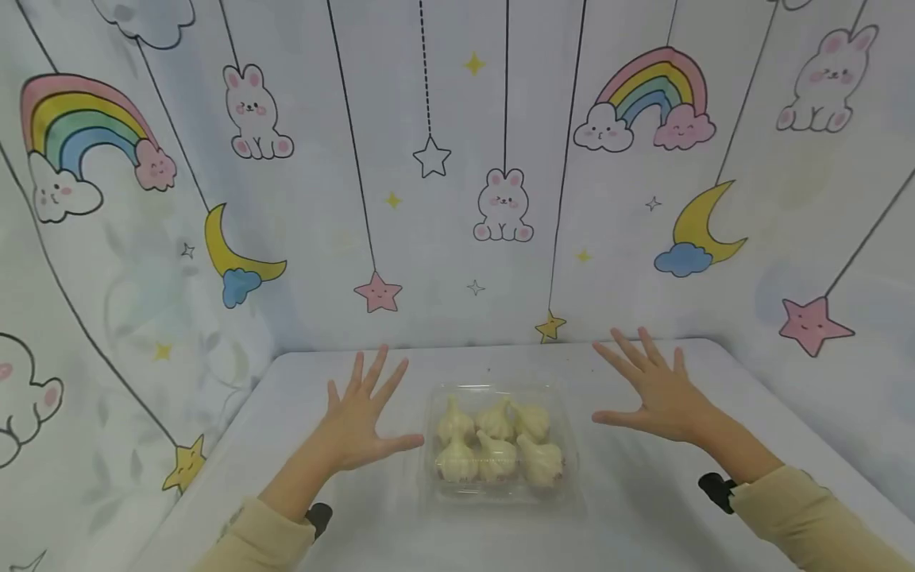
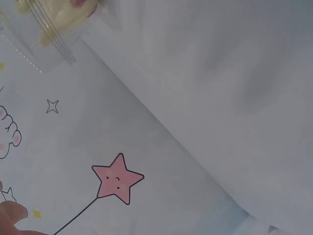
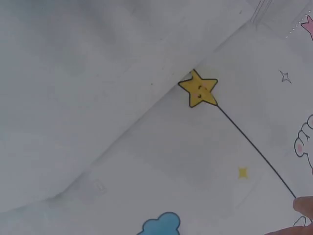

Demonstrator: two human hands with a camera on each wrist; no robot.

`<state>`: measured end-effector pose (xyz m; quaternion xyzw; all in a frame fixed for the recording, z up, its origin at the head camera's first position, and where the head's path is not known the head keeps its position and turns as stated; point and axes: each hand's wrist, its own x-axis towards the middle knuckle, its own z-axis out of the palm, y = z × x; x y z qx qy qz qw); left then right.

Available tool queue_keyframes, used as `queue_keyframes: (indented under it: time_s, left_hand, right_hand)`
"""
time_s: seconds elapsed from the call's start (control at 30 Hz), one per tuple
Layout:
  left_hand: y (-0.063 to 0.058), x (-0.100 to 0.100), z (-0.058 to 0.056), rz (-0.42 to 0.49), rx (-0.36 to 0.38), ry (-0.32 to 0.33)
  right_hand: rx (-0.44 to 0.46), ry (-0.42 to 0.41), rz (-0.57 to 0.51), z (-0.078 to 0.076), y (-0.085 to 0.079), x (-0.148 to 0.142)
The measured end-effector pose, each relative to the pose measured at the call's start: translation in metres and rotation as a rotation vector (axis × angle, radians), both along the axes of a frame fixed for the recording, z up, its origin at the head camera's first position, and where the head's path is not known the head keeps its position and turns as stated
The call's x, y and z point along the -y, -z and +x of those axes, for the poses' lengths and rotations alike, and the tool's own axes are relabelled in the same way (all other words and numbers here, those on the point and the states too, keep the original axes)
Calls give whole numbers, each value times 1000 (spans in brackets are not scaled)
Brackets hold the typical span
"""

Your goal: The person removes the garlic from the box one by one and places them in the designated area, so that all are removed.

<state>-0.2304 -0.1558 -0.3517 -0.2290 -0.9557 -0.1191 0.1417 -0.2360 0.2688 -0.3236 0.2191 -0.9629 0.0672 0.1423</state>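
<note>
A clear plastic box (image 1: pixel 500 494) with several garlic bulbs (image 1: pixel 496 457) inside sits in the middle of the white table. To its left, my left hand (image 1: pixel 364 425) is raised with fingers spread, thumb pointing at the box's side. On the other side my right hand (image 1: pixel 661 397) is held up, fingers and thumb wide apart and nothing in it. The left wrist view catches part of the box with garlic (image 2: pixel 61 19) at its top left and a bit of the left hand (image 2: pixel 12 215) in the lower corner. In the right wrist view, fingertips (image 3: pixel 304 206) show at the lower right.
The white tabletop (image 1: pixel 386 524) meets a cloth backdrop (image 1: pixel 429 238) printed with rabbits, stars, moons and rainbows. This backdrop rises behind the table and along both sides. Dark straps (image 1: pixel 717 491) sit at both wrists near the beige sleeves (image 1: pixel 815 516).
</note>
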Motion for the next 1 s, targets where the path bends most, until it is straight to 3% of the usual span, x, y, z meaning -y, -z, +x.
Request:
queue_keyframes:
  time_s: [0.47, 0.83, 1.0]
  left_hand:
    - [17, -9, 13, 134, 30, 13]
    - [35, -16, 16, 280, 97, 64]
    - [39, -21, 16, 381, 162, 82]
  right_hand:
    - [9, -41, -50, 4, 8, 6]
    - [57, -73, -125, 8, 20, 14]
    - [69, -82, -159, 9, 22, 16]
